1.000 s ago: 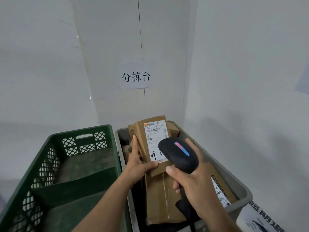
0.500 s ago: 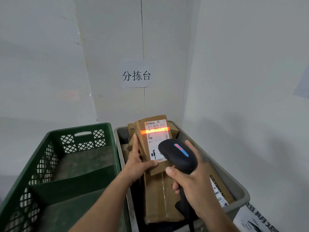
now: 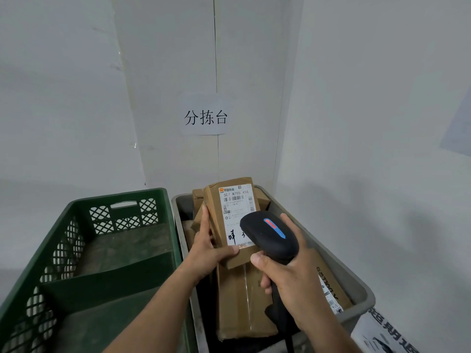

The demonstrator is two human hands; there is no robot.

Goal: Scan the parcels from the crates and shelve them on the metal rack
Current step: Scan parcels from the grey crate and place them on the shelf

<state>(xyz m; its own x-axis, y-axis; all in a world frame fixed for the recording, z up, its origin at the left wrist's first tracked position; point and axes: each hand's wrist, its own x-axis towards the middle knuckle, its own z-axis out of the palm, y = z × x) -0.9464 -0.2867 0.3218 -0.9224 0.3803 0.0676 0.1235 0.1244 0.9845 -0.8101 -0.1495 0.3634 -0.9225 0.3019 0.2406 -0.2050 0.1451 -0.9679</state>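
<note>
Both forearms reach forward, the left hand (image 3: 207, 247) clasped with thumb on top, the right hand (image 3: 288, 273) fisted.

- Your left hand (image 3: 204, 253) grips a brown cardboard parcel (image 3: 230, 220); just beyond your thumb sits its white label (image 3: 235, 212), printed black with a small orange logo at one corner.
- Your right hand (image 3: 288, 278) wraps a black scanner (image 3: 270, 235); past your fingertips, a red and blue strip runs along its top.
- Left of your left fingers stands a dark green crate (image 3: 84, 263) with diamond-lattice walls.
- Below both hands, a grey crate (image 3: 356, 286) holds more brown boxes.
- Above your fingers, a white sign (image 3: 206, 115) carries black characters.
</note>
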